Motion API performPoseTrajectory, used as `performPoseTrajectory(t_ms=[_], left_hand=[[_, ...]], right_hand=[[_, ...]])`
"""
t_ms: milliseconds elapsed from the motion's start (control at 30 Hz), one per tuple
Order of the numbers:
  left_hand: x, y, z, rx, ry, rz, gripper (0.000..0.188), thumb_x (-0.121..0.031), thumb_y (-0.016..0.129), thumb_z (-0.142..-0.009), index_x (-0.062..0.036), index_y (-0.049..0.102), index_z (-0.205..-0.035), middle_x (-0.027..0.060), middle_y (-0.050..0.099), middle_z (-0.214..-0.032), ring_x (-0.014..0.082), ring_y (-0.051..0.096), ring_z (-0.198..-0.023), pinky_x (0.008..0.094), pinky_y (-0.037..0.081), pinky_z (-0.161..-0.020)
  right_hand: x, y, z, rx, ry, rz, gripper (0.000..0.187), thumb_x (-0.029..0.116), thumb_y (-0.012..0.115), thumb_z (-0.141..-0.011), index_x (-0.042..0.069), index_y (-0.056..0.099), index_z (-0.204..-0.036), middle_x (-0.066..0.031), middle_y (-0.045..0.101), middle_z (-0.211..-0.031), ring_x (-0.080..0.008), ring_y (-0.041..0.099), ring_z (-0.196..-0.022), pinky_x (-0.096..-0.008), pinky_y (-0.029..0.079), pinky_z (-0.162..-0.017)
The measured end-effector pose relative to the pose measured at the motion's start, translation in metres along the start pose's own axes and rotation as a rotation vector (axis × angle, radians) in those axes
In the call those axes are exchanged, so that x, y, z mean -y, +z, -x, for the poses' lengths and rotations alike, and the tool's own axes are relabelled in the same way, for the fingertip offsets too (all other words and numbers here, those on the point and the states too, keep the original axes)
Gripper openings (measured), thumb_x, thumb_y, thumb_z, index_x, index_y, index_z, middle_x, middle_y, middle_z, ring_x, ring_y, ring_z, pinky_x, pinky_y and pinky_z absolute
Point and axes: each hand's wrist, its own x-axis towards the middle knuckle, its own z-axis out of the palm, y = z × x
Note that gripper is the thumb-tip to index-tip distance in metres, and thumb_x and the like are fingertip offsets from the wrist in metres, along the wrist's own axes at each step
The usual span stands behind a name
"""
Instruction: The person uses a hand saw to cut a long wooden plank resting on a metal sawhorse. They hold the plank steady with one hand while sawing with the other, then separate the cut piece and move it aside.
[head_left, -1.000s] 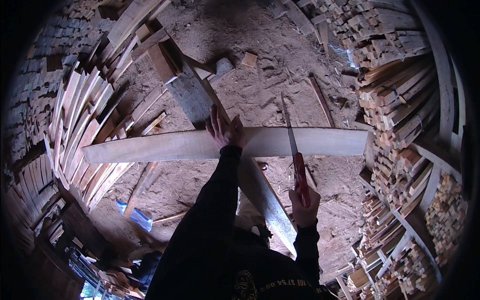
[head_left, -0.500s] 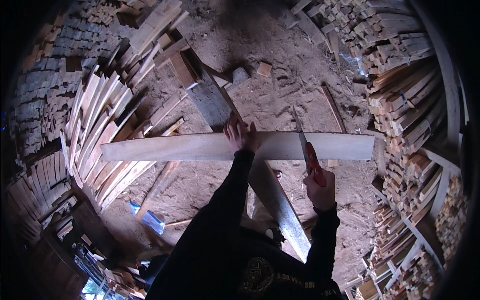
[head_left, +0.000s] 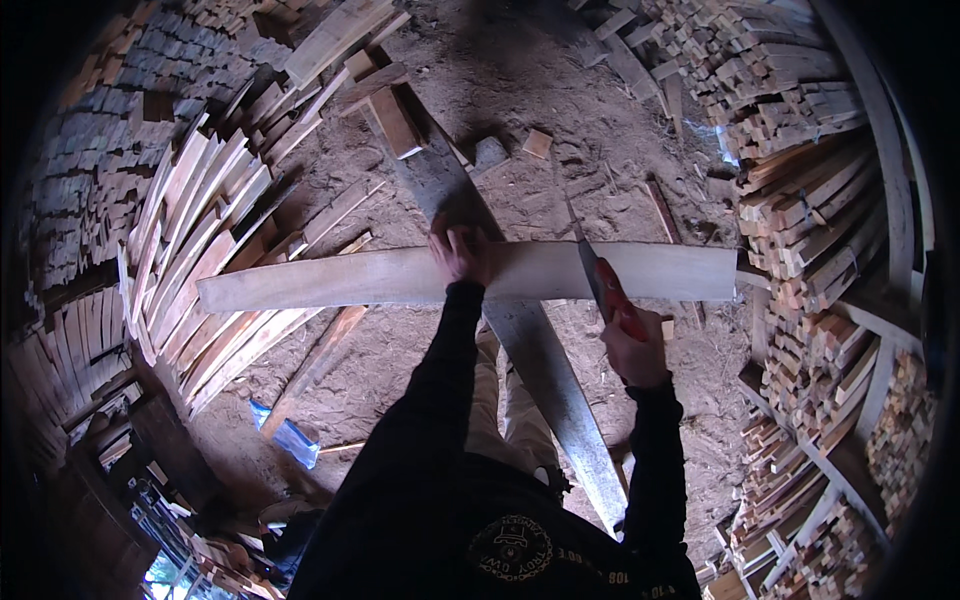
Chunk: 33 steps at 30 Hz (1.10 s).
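Board (head_left: 530,270), long & pale, is lying crosswise over a grey beam (head_left: 540,370), both ends jutting out past it. L hand (head_left: 460,255) is resting on top, nr where the two are crossing, w/ fingers bent toward the far edge; can't tell if it's actually gripping, b/c the thumb isn't showing clearly. R hand (head_left: 637,350) is gripping a handsaw (head_left: 612,290) by its red handle, w/ the blade slanting up-left over the board, R of the L hand; tip is poking out beyond the far edge. Can't tell if the teeth are touching wood. Dark sleeves (head_left: 455,345) are covering both arms; lt trousers (head_left: 485,395) are showing below the board, L of the beam. Further out, a wood block (head_left: 396,122) is sitting on the beam's far end, w/ a sm square pc of wood (head_left: 537,143) lying on the dirt floor (head_left: 360,395) to its R. Thin reddish stick (head_left: 662,212) is lying past the board's far edge, R side. Blue plastic (head_left: 287,435) is lying lower L, touching or just beside a brown plank (head_left: 312,375), can't tell which. Loose boards (head_left: 200,240) are fanning out far L; stacked lumber (head_left: 800,200) is filling the R side.
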Motion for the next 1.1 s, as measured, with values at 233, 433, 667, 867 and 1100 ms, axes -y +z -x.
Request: performPoseTrajectory(t_ms=[233, 433, 667, 867, 1100], left_hand=[[0.020, 0.012, -0.012, 0.037, -0.008, -0.140, 0.020, -0.009, 0.064, -0.081, -0.0094, 0.052, -0.096, 0.0152, 0.050, -0.120, 0.0347, 0.046, -0.119, 0.0513, 0.035, -0.099], [-0.043, 0.024, -0.022, 0.323, -0.168, -0.212, 0.049, -0.038, 0.054, -0.087, -0.0221, 0.048, -0.133, 0.0083, 0.030, -0.150, 0.0271, 0.021, -0.141, 0.0571, 0.012, -0.112], [-0.038, 0.031, -0.029, 0.314, -0.170, -0.338, 0.041, -0.035, 0.059, -0.084, -0.0227, 0.058, -0.124, 0.0071, 0.030, -0.149, 0.0258, 0.023, -0.139, 0.0541, 0.016, -0.110], [-0.047, 0.021, -0.039, 0.438, -0.285, -0.224, 0.043, -0.047, 0.065, -0.077, -0.0231, 0.065, -0.113, 0.0046, 0.027, -0.151, 0.0256, 0.018, -0.142, 0.0570, 0.013, -0.111], [-0.048, 0.023, -0.040, 0.339, -0.237, -0.223, 0.023, -0.041, 0.068, -0.075, -0.0209, 0.075, -0.082, 0.0049, 0.033, -0.146, 0.0239, 0.021, -0.139, 0.0510, 0.015, -0.111]], right_hand=[[0.025, 0.053, 0.002, -0.075, -0.144, 0.205, 0.018, 0.003, 0.061, -0.070, 0.003, 0.046, -0.060, 0.0003, 0.044, -0.052, -0.0083, 0.041, -0.049, -0.0286, 0.034, -0.049], [0.030, 0.053, -0.007, -0.119, -0.155, 0.290, 0.021, 0.007, 0.065, -0.069, 0.002, 0.049, -0.057, -0.0046, 0.050, -0.050, -0.0125, 0.049, -0.047, -0.0302, 0.038, -0.048], [0.018, 0.047, -0.032, -0.063, -0.187, 0.311, 0.021, 0.007, 0.066, -0.071, 0.002, 0.050, -0.058, -0.0044, 0.051, -0.050, -0.0117, 0.048, -0.046, -0.0299, 0.037, -0.046], [0.018, 0.045, -0.024, -0.158, -0.381, 0.408, 0.022, 0.013, 0.069, -0.075, 0.003, 0.053, -0.064, -0.0066, 0.051, -0.051, -0.0157, 0.048, -0.043, -0.0300, 0.037, -0.045], [0.027, 0.059, -0.033, -0.161, -0.269, 0.329, 0.027, 0.016, 0.062, -0.089, 0.001, 0.055, -0.067, -0.0023, 0.048, -0.051, -0.0076, 0.045, -0.048, -0.0274, 0.032, -0.045]])
